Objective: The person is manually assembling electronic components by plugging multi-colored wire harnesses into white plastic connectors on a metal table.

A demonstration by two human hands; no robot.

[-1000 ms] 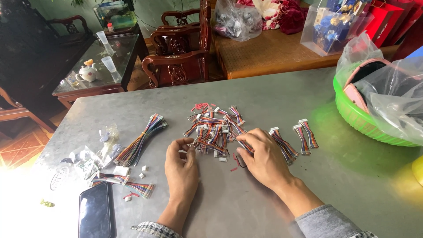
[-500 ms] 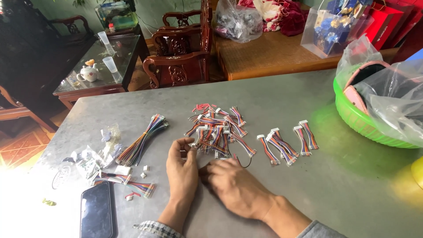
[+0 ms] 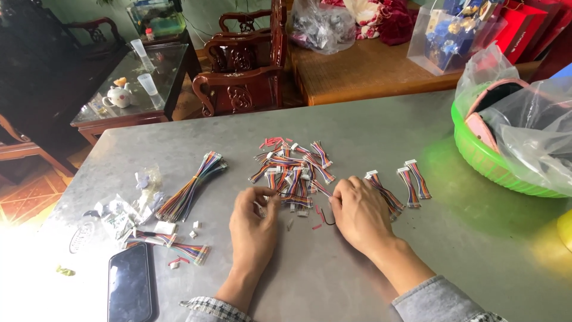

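A pile of short multicoloured wire harnesses [image 3: 295, 170] with white connectors lies in the middle of the grey table [image 3: 369, 125]. My left hand [image 3: 253, 223] rests just below the pile, fingers curled around a small wire piece at its tips. My right hand [image 3: 360, 211] lies palm down at the pile's right edge, fingertips touching the wires. A few separate harnesses [image 3: 411, 182] lie to the right of it. A longer bundle of coloured wires [image 3: 193, 188] lies to the left.
A black phone [image 3: 130, 289] lies at the near left edge, beside small clear bags [image 3: 122, 211] and loose white connectors. A green basket [image 3: 488, 158] holding plastic bags stands at the right. Wooden chairs [image 3: 244, 71] and a glass table [image 3: 134, 83] stand beyond the table.
My right hand drew back from the pile's right side to beside my left hand, then moved out to the pile's right edge again. My left hand stayed in place.
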